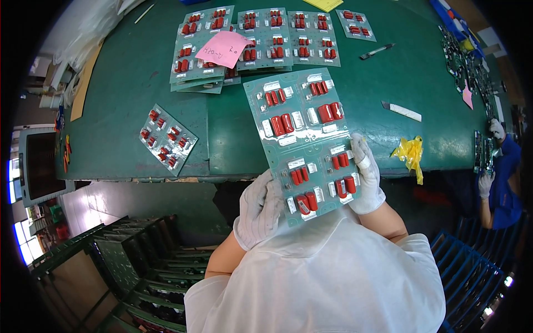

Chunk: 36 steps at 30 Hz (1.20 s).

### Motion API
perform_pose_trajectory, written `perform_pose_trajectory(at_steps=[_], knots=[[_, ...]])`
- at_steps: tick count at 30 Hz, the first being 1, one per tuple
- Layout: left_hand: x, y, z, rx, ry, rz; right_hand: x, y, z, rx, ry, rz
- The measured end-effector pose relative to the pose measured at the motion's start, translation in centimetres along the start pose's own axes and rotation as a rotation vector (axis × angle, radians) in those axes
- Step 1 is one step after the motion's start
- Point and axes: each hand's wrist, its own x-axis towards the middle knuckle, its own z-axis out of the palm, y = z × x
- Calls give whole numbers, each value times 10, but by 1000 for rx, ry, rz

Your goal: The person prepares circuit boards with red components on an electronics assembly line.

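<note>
A green circuit board panel [302, 151] with red capacitors and white connectors is held up in front of my chest, tilted, over the table's near edge. My left hand [260, 210], in a white glove, grips its lower left edge. Gloved likewise, my right hand [366, 173] closes on its right edge. Stacked panels of the same kind [261, 61] lie at the far side of the table, with a pink paper note [223, 49] on the left stack. A smaller board [168, 140] lies flat to the left.
On the green table [233, 111] lie a pen [377, 51], a white-handled cutter [402, 110] and a crumpled yellow wrapper [410, 155]. Another small board [356, 25] sits at the far right. A co-worker in blue [507, 177] handles boards at the right. Racks [155, 261] stand at lower left.
</note>
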Motion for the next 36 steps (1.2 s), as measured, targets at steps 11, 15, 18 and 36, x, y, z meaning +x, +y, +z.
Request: perform_pose_trajectory(at_steps=[11,15,18,36], knots=[[4,7,-1,-340,-19,-254,-2,-3,0,-140,-6,-40],[3,2,3,-185,19,-82,-3,-3,-1,-145,-8,-29],[2,2,3,-210,18,-156,-4,-2,0,-102,1,-27],[-4,-19,5,234,54,301,-7,-6,9,-73,20,-4]])
